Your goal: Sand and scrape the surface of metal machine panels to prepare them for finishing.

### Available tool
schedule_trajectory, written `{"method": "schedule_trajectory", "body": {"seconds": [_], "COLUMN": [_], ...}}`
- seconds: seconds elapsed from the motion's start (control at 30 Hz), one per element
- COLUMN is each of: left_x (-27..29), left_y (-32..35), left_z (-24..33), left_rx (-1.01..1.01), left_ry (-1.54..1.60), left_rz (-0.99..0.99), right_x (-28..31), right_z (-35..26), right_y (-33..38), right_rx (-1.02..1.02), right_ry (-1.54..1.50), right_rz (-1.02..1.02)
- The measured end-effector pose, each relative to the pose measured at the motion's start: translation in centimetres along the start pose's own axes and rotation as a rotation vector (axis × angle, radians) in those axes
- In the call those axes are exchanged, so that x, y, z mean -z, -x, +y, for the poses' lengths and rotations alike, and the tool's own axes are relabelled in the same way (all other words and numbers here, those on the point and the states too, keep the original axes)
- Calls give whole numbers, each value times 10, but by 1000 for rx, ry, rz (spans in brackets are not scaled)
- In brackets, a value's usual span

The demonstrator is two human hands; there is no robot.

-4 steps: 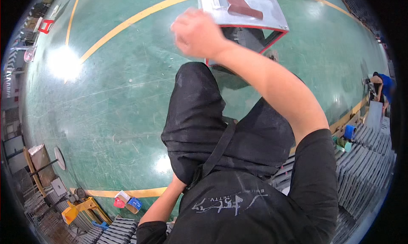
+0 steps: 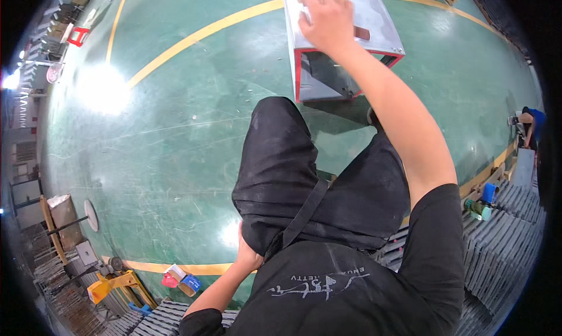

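Note:
My right hand [image 2: 328,23] reaches far forward and rests with curled fingers on the top of a grey metal box with a red frame [image 2: 383,28]. A small brown block [image 2: 362,33] lies on that top just right of the hand. Something pale shows under the fingers; I cannot tell whether the hand grips it. My left hand [image 2: 249,255] presses against my hip by the black trousers [image 2: 281,160], with its fingers mostly hidden.
The green floor carries a curved yellow line [image 2: 193,37]. Stacks of grey panels [image 2: 503,248] fill the lower right, with a blue container [image 2: 489,192] beside them. Another person [image 2: 530,122] crouches at the right edge. A yellow tool [image 2: 111,286] and small red and blue things [image 2: 181,280] lie lower left.
My right hand has moved right and farther out, from the box's left edge onto its top.

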State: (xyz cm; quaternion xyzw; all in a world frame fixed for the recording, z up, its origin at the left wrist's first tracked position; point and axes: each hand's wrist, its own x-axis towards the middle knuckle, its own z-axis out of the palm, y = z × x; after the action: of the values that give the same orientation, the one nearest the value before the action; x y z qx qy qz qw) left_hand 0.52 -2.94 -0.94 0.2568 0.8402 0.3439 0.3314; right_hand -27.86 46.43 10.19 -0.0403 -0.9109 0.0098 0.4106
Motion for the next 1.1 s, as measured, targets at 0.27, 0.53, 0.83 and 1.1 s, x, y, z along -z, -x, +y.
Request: {"method": "schedule_trajectory", "body": {"seconds": [0.27,0.53,0.83,1.1], "left_x": [42,133,127,67], "left_y": [43,-39,-102,-94], "left_z": [18,13,49,7], "left_rx": [-94,-180,739,735], "left_ry": [-293,-220,307,1079], "left_rz": [239,554,7,253], "right_x": [-17,-19,8,-1], "right_z": [90,77,70,82], "right_y": [63,73,61,62], "right_rx": [-264,-239,-376,-307], "right_ry": [115,110,38,24], "right_rz": [-275,-181,-367,-329]}}
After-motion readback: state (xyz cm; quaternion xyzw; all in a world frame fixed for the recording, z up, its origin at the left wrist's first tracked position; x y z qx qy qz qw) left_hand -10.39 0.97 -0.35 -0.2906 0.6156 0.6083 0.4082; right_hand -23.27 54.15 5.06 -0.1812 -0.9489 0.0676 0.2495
